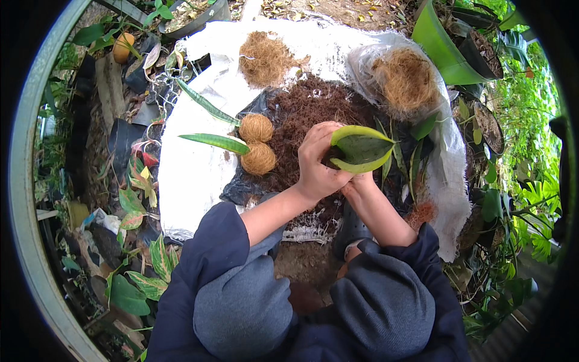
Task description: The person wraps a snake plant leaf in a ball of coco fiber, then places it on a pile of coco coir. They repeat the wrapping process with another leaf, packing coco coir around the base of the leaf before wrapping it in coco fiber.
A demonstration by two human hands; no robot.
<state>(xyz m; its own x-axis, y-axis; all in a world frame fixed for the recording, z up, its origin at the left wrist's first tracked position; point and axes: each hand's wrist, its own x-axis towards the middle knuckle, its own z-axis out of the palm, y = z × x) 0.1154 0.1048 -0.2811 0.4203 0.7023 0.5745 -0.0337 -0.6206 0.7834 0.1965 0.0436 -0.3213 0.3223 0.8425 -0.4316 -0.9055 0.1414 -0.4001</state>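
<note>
My left hand (316, 158) is closed around the base of a broad snake plant leaf (362, 149) with a yellow-green edge. My right hand (359, 178) is under the leaf at the same base, mostly hidden by it. Whatever lies between the palms cannot be seen. Below the hands spreads a heap of dark brown coco peat (307, 108) on black plastic. Left of the heap, two fibre-wrapped balls touch, the upper ball (256, 128) and the lower ball (258, 159), each with one green snake plant leaf (215, 142) pointing left.
A white woven sack (194, 181) lies under everything. Coconut fibre (267, 59) sits at its top, with more fibre (405, 81) in a clear plastic bag at the upper right. Slender leaves (414, 167) lie right of the hands. A green pot (448, 50) and potted plants surround the sack.
</note>
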